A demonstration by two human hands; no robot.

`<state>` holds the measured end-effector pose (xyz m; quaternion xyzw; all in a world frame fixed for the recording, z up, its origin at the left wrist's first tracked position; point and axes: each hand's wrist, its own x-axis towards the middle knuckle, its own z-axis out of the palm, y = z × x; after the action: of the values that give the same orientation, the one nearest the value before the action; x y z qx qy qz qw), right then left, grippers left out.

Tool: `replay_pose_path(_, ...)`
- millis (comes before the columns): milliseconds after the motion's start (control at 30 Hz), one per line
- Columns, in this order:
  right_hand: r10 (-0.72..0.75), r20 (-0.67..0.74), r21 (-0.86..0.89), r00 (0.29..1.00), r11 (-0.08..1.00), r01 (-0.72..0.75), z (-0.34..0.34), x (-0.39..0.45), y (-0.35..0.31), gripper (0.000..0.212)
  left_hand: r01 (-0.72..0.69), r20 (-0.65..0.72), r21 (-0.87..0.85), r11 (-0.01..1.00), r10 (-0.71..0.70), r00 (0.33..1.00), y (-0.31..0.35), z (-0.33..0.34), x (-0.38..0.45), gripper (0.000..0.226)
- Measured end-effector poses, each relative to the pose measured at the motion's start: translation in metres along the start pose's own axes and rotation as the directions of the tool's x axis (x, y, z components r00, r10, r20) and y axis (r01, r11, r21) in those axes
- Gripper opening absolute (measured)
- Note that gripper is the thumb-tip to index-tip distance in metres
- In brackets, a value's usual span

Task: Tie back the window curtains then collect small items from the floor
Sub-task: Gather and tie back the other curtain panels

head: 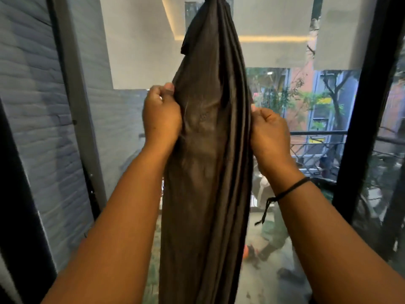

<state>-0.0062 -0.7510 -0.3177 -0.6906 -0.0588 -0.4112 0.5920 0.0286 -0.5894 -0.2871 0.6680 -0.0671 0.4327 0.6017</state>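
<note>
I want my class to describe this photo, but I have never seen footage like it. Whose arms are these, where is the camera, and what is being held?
There is no machine: the camera sits on a person's head, looking forward and down, so the arms are that person's own. The left hand and the right hand each grip one side of a dark curtain, bunched into a hanging bundle before a window. A black cord circles the right wrist. No tie is visible round the curtain yet.

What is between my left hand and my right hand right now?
In the head view, the gathered dark curtain hangs between them: the left hand pinches its left edge, the right hand its right edge.
</note>
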Motion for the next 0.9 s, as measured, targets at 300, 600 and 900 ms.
replay_pose_path(300,-0.228,0.189,-0.257,0.955,0.927,0.272,-0.067,-0.018,-0.006,0.036,-0.121,-0.031,0.231,0.965,0.132,0.991,0.029,0.006,-0.057,0.039)
replay_pose_path(600,-0.18,0.226,-0.173,0.957,0.96,0.222,-0.092,-0.027,0.034,0.03,0.014,-0.119,0.234,0.972,0.014,0.993,0.0,0.007,-0.124,0.033)
replay_pose_path(900,-0.247,0.34,-0.129,0.907,0.943,0.306,-0.08,-0.067,0.032,0.042,-0.077,-0.049,0.135,0.988,0.084,0.995,0.01,0.04,-0.154,0.046)
